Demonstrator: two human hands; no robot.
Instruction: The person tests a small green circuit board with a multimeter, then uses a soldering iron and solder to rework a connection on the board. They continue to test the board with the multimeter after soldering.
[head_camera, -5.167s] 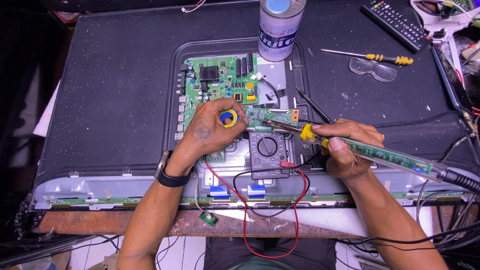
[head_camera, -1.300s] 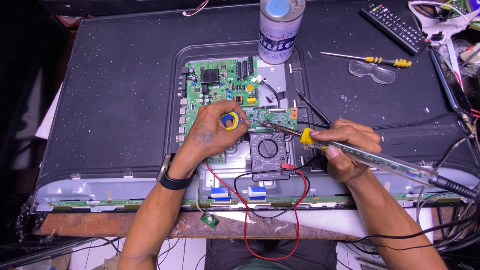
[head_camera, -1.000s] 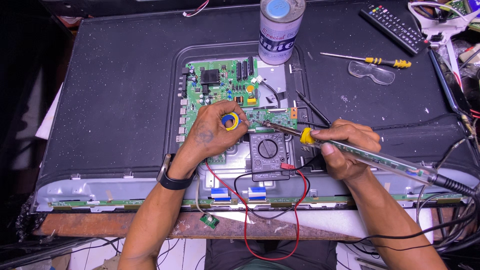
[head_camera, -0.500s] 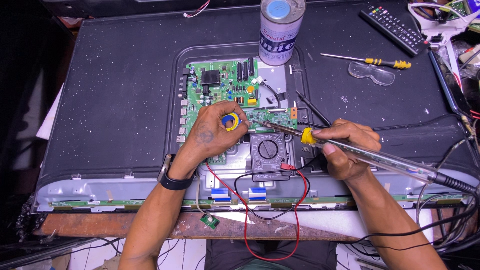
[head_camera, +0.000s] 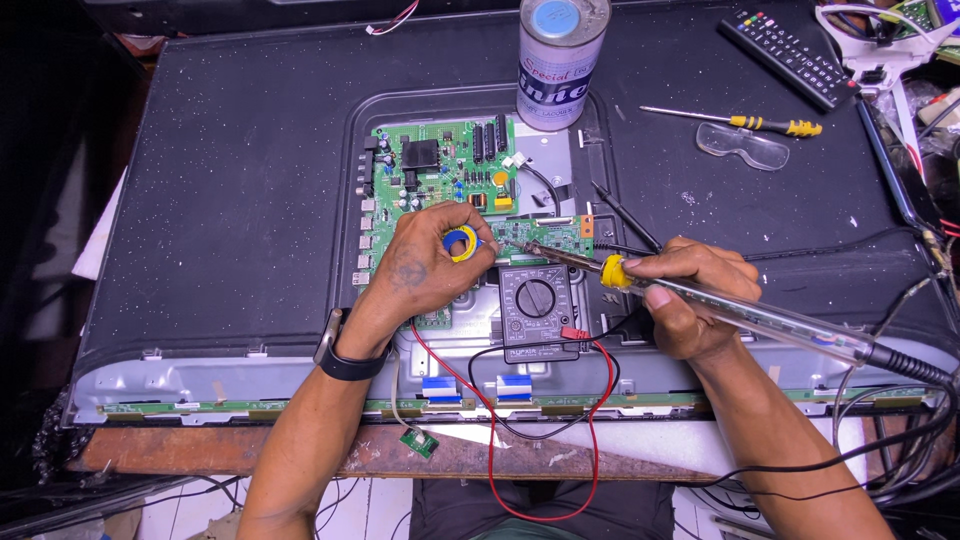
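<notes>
A flat television lies face down with its back open, showing a green circuit board (head_camera: 432, 165). My left hand (head_camera: 425, 270) rests on the board's lower edge and pinches a small yellow and blue solder spool (head_camera: 461, 243). My right hand (head_camera: 690, 295) grips a soldering iron (head_camera: 760, 318) with a clear handle and a yellow collar. The iron's tip touches a small green board (head_camera: 545, 234) just right of the spool. A black multimeter (head_camera: 538, 311) lies between my hands, with red and black leads looping toward me.
A tall spray can (head_camera: 560, 60) stands behind the board. A yellow-handled screwdriver (head_camera: 745, 122), clear safety glasses (head_camera: 742, 145) and a black remote (head_camera: 790, 55) lie at the back right. Cables (head_camera: 900, 440) crowd the right edge. Two black probes (head_camera: 625, 213) rest near the small board.
Almost nothing has moved. The soldering iron's tip has stayed on the small board and both hands hold their places.
</notes>
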